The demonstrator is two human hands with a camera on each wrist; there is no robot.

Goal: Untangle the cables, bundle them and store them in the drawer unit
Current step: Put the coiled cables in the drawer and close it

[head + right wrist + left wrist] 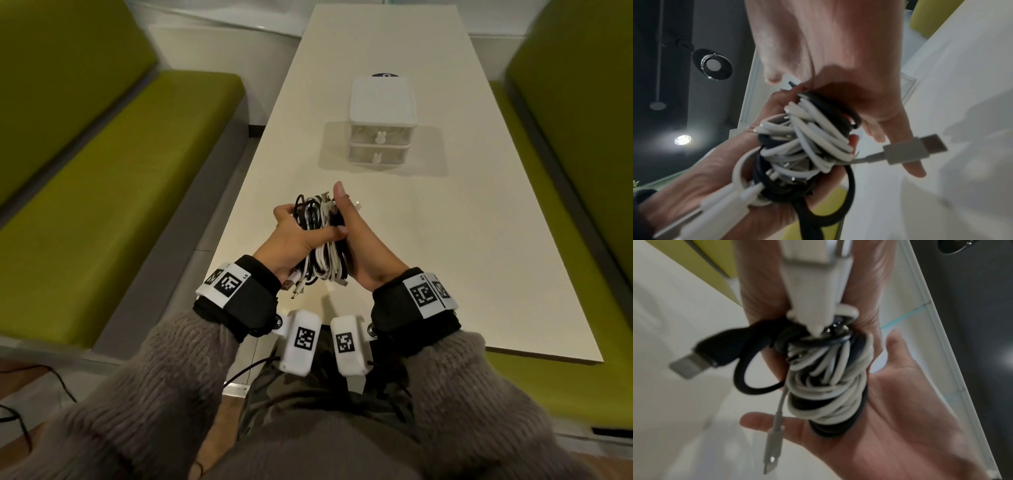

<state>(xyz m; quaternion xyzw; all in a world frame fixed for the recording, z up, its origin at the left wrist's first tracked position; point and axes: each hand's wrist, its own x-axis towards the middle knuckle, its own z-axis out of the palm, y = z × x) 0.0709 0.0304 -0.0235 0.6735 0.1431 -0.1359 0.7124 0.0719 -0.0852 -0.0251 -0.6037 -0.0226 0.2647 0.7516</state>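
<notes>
Head view: cable bundle [320, 240], black and white cords mixed, held in air over near end of tabletop [394, 212]. Left hand [291, 236] wrapped round bundle's middle, thumb across; right hand [356, 240] flat against its side, fingers straight. Loose plugs [296, 287] dangle below. Risk: slack grip lets coils spring apart; dangling plugs may snag drawer edge. Drawer unit [382, 123] well ahead, both drawers closed, needs free hand. Green benches [113, 178] flank tabletop
</notes>
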